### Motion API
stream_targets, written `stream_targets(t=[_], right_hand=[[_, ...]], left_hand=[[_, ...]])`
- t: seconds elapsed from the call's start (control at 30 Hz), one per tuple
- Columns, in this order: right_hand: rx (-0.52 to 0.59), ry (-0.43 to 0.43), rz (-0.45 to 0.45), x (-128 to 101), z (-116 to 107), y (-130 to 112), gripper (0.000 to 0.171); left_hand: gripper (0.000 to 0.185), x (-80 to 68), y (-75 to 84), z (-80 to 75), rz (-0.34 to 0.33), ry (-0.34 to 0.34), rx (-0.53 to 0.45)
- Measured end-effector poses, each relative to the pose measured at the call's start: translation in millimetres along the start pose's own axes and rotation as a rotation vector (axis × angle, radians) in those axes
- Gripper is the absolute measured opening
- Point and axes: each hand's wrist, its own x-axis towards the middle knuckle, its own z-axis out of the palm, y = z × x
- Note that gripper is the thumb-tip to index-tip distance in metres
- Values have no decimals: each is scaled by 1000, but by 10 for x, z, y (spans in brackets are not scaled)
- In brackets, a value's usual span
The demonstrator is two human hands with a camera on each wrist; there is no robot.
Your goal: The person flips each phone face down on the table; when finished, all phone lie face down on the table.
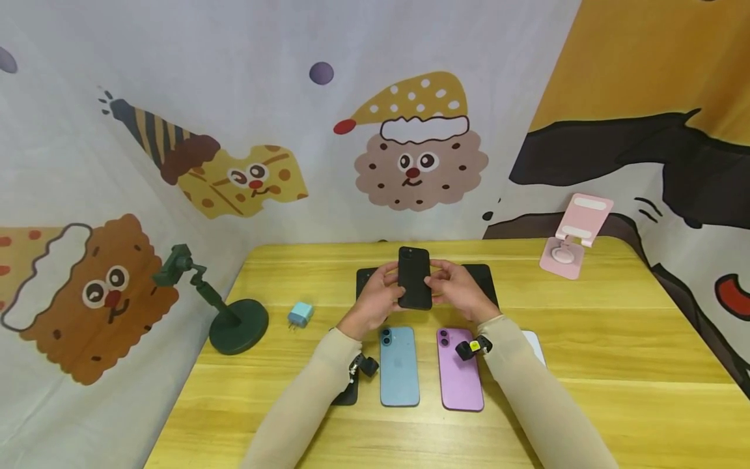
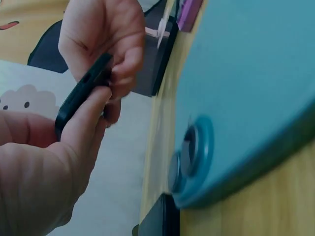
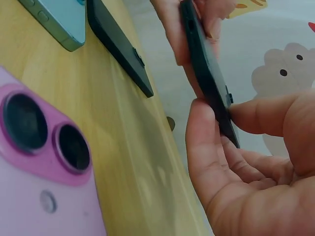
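A black phone (image 1: pixel 415 280) is raised over the back part of the table, its back and camera corner turned up toward the head view. My left hand (image 1: pixel 377 296) grips its left edge, thumb on the back. On the opposite edge, my right hand (image 1: pixel 459 290) pinches it between thumb and fingers. The left wrist view shows the same phone (image 2: pixel 81 96) edge-on and tilted between both hands. Below the hands lie a blue phone (image 1: pixel 400 368) and a pink phone (image 1: pixel 459 384), both back up. Dark phones (image 1: pixel 364 283) lie partly hidden behind the hands, another (image 1: pixel 482 283) at right.
A green stand (image 1: pixel 237 326) and a blue plug charger (image 1: pixel 301 314) are on the left. A pink folding stand (image 1: pixel 571 241) stands at the back right. A black item (image 1: pixel 348 394) and a white one (image 1: pixel 534 345) show partly beneath the forearms. A printed curtain (image 1: pixel 263 65) hangs behind.
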Motion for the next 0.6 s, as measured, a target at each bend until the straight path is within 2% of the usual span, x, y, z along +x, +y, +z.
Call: stream_targets(t=[0.17,0.4,0.6], right_hand=[[-9,-2,6,-5,-22,16,67],[-37,20,-1,-19,-40,28,66],[-49,20,-2,-29,-53,33,64]], left_hand=[[70,17,2,-31,-34,-6,96],[67,20,18,-84,-43,14,302],[70,32,26,-97,-76,23,408]])
